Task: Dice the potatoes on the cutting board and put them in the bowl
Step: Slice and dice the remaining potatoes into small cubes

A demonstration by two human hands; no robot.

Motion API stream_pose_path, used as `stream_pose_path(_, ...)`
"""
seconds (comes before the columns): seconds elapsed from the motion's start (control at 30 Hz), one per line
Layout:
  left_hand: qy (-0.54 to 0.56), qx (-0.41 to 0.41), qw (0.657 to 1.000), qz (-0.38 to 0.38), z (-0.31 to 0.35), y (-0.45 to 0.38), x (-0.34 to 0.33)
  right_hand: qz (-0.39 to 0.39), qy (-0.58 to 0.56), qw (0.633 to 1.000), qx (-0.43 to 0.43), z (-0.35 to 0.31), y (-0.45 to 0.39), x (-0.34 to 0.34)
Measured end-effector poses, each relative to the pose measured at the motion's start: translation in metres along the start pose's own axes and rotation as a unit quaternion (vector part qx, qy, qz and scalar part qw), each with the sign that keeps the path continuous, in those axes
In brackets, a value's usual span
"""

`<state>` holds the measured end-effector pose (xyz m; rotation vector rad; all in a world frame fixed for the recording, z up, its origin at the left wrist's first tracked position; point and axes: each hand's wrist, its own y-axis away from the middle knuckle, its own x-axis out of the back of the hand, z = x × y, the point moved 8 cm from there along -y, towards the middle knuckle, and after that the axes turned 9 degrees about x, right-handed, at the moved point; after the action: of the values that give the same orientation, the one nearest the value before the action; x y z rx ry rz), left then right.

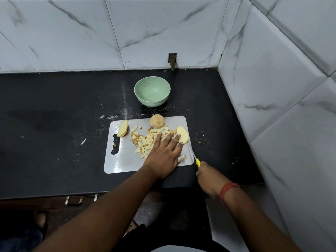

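- Gripping a yellow-handled knife [195,157], the right hand [209,179] sits at the near right corner of the board [123,160], past the counter's front edge; a red thread [227,190] circles its wrist.
- From that hand the thin blade runs up along the board's right edge toward a potato slice [182,134].
- Flat on the board lies the left hand [163,153], fingers straight and spread, holding nothing; its fingertips touch the dice [147,140] and the slice.
- Pale cubes are heaped across the board's middle, some with skin on.
- At the board's left end, beside its handle slot, leans a stack of slices [123,129].
- A whole unpeeled potato [157,121] rests at the board's far edge, touching the dice.
- Beyond the board, apart from it, a green bowl [152,90] stands on the black counter [54,106]; no potato shows inside.
- White marbled tiles [109,33] rise behind and at right.
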<state>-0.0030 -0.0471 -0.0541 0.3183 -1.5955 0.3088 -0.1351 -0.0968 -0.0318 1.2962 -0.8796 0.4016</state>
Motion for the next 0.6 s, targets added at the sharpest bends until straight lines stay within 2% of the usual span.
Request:
stream_pose_path(0.03, 0.002, 0.001, 1.000, 0.000, 0.000, 0.000, -0.001, -0.030, -0.012, 0.999, 0.032, -0.009, 0.014, 0.001)
stream_pose_path(0.07, 0.004, 0.002, 1.000, 0.000, 0.000, 0.000, -0.002, -0.019, -0.049, 0.999, 0.007, -0.006, 0.019, 0.008)
stream_pose_path(0.1, 0.006, 0.002, 1.000, 0.002, 0.000, 0.000, -0.002, 0.006, -0.138, 0.990, -0.013, -0.002, 0.020, 0.012)
stream_pose_path(0.13, 0.007, 0.002, 1.000, 0.003, -0.001, 0.000, -0.002, 0.035, -0.260, 0.965, -0.024, 0.001, 0.018, 0.009)
stream_pose_path(0.17, 0.009, 0.003, 1.000, 0.004, -0.001, 0.000, -0.002, 0.080, -0.333, 0.939, -0.034, 0.006, 0.019, 0.013)
stream_pose_path(0.23, 0.015, 0.004, 1.000, 0.013, -0.001, 0.001, -0.001, 0.170, -0.382, 0.904, -0.090, 0.028, 0.010, 0.011)
stream_pose_path(0.27, 0.020, 0.002, 1.000, 0.020, 0.000, 0.001, 0.000, 0.172, -0.357, 0.914, -0.084, 0.027, 0.005, 0.018)
stream_pose_path(0.4, 0.032, -0.010, 0.998, 0.055, 0.001, 0.004, 0.004, 0.170, -0.360, 0.914, -0.075, 0.023, -0.015, 0.041)
stream_pose_path(0.5, 0.029, -0.014, 0.998, 0.058, 0.001, 0.005, 0.003, 0.157, -0.365, 0.913, -0.091, 0.022, -0.027, 0.053)
stream_pose_path(0.6, 0.030, -0.015, 0.998, 0.061, 0.001, 0.005, 0.002, 0.155, -0.350, 0.921, -0.070, 0.017, -0.034, 0.062)
